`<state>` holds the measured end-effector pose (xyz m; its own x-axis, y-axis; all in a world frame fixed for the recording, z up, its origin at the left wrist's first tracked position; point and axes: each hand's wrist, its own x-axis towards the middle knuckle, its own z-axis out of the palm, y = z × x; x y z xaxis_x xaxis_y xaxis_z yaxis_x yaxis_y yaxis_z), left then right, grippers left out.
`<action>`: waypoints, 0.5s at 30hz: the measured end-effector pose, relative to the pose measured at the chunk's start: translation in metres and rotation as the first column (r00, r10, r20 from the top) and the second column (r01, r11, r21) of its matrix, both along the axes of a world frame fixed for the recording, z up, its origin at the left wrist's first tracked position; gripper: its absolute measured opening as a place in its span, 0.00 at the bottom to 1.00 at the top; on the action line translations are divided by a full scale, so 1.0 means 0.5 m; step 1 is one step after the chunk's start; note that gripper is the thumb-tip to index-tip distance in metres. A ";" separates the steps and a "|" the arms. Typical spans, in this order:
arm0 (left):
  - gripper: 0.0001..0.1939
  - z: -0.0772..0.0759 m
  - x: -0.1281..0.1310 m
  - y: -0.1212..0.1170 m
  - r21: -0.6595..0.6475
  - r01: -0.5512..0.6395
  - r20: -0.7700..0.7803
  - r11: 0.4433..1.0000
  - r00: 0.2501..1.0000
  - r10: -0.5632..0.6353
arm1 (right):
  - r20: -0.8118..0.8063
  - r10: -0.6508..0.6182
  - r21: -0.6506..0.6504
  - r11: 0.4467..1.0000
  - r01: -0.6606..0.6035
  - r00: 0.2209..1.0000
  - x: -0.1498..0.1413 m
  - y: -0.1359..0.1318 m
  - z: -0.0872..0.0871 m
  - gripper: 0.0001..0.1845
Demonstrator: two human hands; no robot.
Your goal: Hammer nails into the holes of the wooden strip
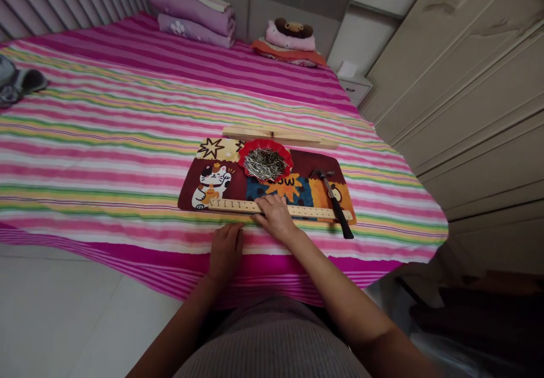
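Note:
My right hand (277, 217) grips the middle of a long pale wooden strip (318, 212), fingers over its top and thumb on the near side. Small dark marks run along the strip, and several thin nails (225, 203) show at its left end. Just left and nearer, my left hand (226, 247) rests on the striped sheet with curled fingers; whatever they hold, if anything, is hidden. A hammer (335, 199) with a black handle lies across the strip's right end. Beyond the strip, a red scalloped bowl (289, 160) holds many loose nails (264, 164).
A patterned mat (191, 185) with a cat picture lies under the bowl and strip. More wooden strips (255, 133) lie behind it. Folded purple bedding (191, 12) and a pink and orange stack (291, 41) sit at the headboard. A wardrobe (467, 83) stands right.

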<state>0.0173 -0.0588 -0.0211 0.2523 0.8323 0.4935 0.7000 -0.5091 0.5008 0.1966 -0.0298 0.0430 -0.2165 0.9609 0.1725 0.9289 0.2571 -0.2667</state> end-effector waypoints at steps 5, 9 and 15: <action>0.11 0.005 -0.002 0.001 0.005 0.014 0.001 1.000 1.000 -0.014 | 0.000 -0.023 -0.026 0.999 0.023 1.000 -0.009 0.000 0.004 0.21; 0.12 -0.003 -0.009 0.009 0.011 0.040 -0.017 0.999 0.999 -0.040 | 0.016 -0.010 -0.022 1.000 0.010 1.000 -0.002 -0.009 0.015 0.28; 0.11 0.003 -0.001 0.008 0.141 0.061 -0.043 0.988 0.998 -0.056 | 0.120 -0.124 -0.073 0.988 0.134 0.985 0.145 -0.071 0.058 0.31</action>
<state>0.0166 -0.0549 -0.0196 0.3198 0.7377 0.5945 0.6843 -0.6139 0.3936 0.2690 -0.0655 0.0722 -0.1038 0.9918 0.0748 0.9785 0.1153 -0.1710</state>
